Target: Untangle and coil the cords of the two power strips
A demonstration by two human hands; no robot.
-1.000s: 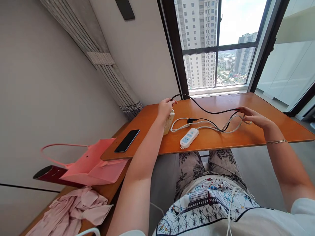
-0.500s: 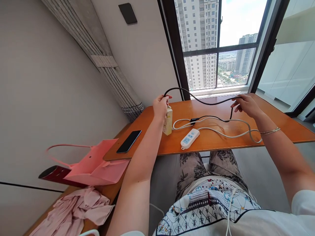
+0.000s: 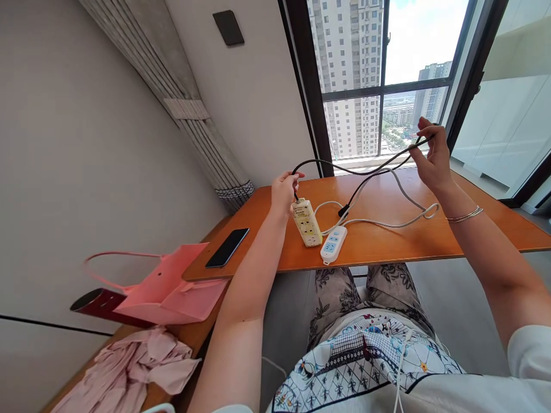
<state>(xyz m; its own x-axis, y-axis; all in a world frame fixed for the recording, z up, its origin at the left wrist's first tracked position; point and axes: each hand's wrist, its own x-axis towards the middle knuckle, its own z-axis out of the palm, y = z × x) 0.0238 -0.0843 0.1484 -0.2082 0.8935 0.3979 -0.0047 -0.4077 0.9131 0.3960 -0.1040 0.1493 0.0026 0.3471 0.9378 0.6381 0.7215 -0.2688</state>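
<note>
My left hand (image 3: 283,189) is closed around the black cable (image 3: 365,171) where it enters a yellowish power strip (image 3: 306,222). That strip lies flat on the orange table (image 3: 451,235), sockets up. My right hand (image 3: 433,158) is raised above the table's far edge and pinches the same black cable, lifting it into a span between both hands. The cable's black plug (image 3: 343,210) hangs just above the table. A white power strip (image 3: 333,244) with blue sockets lies beside the yellowish one, its white cord (image 3: 404,198) looped across the table.
A black phone (image 3: 227,247) lies at the table's left corner. A pink bag (image 3: 163,284) and pink cloth (image 3: 129,367) sit on a lower surface to the left. A window and wall stand behind the table. My patterned lap is below the table edge.
My right hand has risen from the table to in front of the window, pulling the black cable up. The yellowish strip, held on end before, now lies flat.
</note>
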